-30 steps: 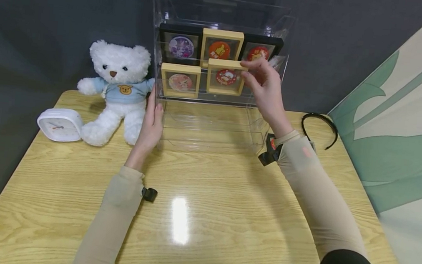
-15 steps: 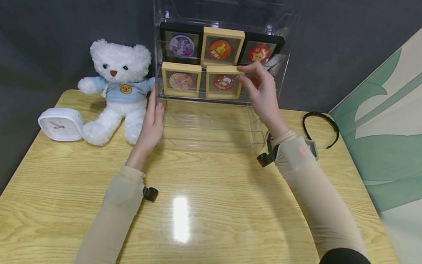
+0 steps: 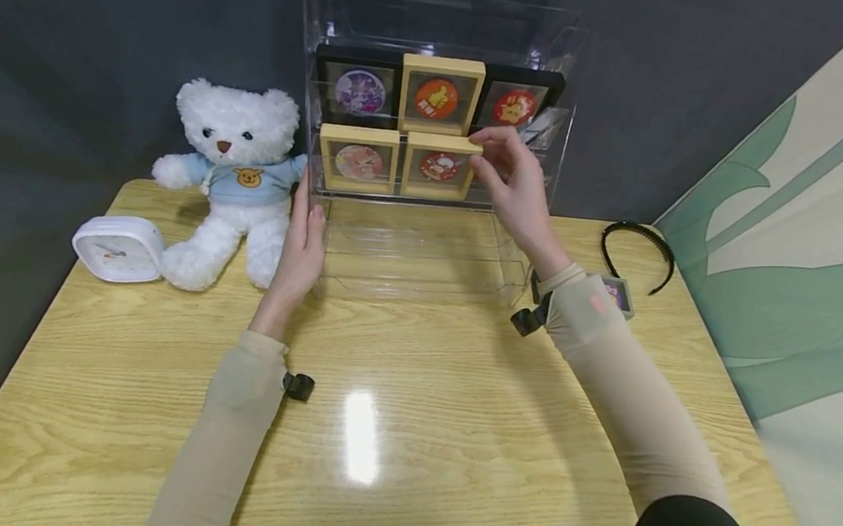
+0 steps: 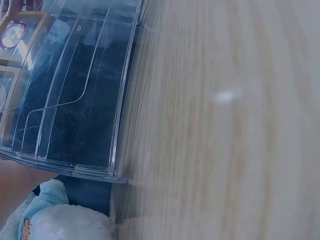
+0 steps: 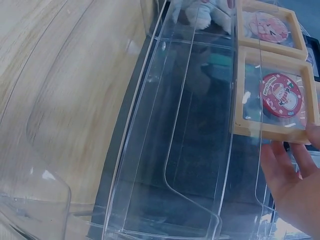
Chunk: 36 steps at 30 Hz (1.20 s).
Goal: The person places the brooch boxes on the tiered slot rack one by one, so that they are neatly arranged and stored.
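The right hand (image 3: 514, 188) has its fingers (image 3: 485, 153) curled round the top right corner of a tan frame (image 3: 439, 167) holding a red round badge, pinching it where it stands on the middle tier of a clear acrylic display stand (image 3: 423, 246). Just beside that frame on the left stands a second tan frame (image 3: 359, 160). On the tier above sit a black frame with a purple badge (image 3: 357, 92), a tan frame with an orange thumbs-up badge (image 3: 439, 96) and another black frame (image 3: 516, 106); the badge lettering is too small to read. The left hand (image 3: 302, 248) lies flat, fingers straight, against the stand's left wall, gripping nothing.

The stand rests at the back of a pale wood-grain bench (image 3: 377, 426) with a glossy top that reflects a light. To the left sits a white teddy bear (image 3: 229, 179) in a blue shirt bearing a yellow bear face, and beside it a white clock (image 3: 119, 249). A black headband (image 3: 636, 253) lies to the right. Behind is a dark grey wall; on the right, a panel painted with green leaves.
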Tool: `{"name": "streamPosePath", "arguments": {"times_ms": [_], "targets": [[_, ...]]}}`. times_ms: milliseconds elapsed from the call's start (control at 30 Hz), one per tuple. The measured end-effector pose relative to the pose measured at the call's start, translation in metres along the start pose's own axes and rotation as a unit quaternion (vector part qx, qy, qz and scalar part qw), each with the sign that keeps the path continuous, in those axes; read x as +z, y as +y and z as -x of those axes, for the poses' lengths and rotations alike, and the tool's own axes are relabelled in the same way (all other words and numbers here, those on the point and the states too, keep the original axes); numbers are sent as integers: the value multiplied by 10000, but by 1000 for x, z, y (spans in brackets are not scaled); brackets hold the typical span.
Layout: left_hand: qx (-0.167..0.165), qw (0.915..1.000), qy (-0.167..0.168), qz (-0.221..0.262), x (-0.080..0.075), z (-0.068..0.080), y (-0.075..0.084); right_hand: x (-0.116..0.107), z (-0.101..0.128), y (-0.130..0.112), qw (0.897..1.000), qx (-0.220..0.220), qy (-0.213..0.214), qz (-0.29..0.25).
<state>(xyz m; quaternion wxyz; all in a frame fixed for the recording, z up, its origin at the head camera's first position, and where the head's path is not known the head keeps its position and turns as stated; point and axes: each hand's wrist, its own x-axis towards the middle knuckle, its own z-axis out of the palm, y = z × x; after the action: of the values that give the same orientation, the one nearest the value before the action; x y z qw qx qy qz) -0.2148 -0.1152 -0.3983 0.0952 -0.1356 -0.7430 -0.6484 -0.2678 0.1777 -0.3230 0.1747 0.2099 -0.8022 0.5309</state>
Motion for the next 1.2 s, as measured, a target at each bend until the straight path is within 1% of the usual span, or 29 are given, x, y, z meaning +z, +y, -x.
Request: {"name": "streamPosePath", "arguments": {"times_ms": [67, 100, 267, 367, 500, 600, 733, 833, 967, 1133, 1200], "targets": [[-136, 9999, -40, 19, 0, 3, 11, -1, 1, 0, 10000, 11, 31, -28], [-129, 9999, -43, 15, 1, 3, 12, -2, 1, 0, 10000, 20, 50, -41], [-146, 9999, -36, 75, 1, 4, 13, -5, 4, -1, 9998, 101, 115, -108], [-177, 9998, -41, 101, 1, 4, 12, -9, 7, -1, 9994, 129, 204, -236], [-245, 9996, -48, 94, 2, 4, 12, -17, 13, 1, 9988, -40, 363, -340], [-266, 9996, -42, 80, 2, 4, 12, -26, 19, 3, 9982, -161, 436, -381], [-205, 9998, -24, 58, 1, 4, 11, -41, 29, 3, 9978, -105, 455, -476], [-171, 9998, -13, 65, 1, 4, 12, -51, 36, 1, 9974, -7, 480, -542], [-211, 9998, 18, 48, 1, 4, 12, -63, 45, 1, 9964, 50, 582, -620], [-230, 9997, 11, 50, 2, 4, 12, -83, 59, 11, 9940, 136, 815, -713], [-219, 9997, 11, 68, 2, 4, 12, -93, 66, 16, 9927, 291, 904, -747]]}}
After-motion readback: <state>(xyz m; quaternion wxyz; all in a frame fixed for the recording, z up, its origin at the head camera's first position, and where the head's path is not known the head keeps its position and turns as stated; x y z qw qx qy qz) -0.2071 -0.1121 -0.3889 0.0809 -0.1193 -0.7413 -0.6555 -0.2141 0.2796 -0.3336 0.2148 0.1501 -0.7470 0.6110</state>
